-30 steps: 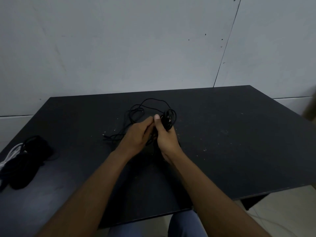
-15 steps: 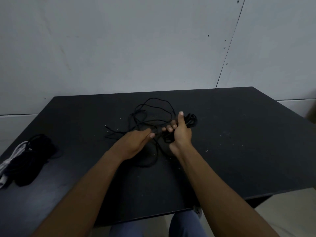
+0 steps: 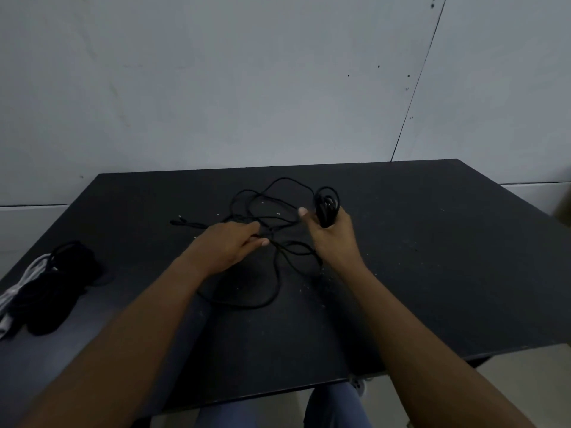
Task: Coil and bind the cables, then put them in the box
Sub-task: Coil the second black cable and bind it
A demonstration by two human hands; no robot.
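A thin black cable [image 3: 265, 208] sprawls in loose loops across the middle of the black table [image 3: 432, 273]. My right hand [image 3: 332, 236] grips a small coiled bundle of that cable [image 3: 327, 205], held upright above the tabletop. My left hand [image 3: 230, 245] lies over a strand to the left and pinches it between thumb and fingers. One free end with a plug [image 3: 177, 223] lies on the table left of my left hand. No box is in view.
A pile of dark cables [image 3: 58, 282] with a white cable [image 3: 21, 288] sits at the table's left edge. A grey wall stands behind the table. The table's near edge runs just above my knees.
My hands have drawn apart: the right carried the coiled bundle to the right and slightly up, the left slid left along the strand. More cable now stretches between them.
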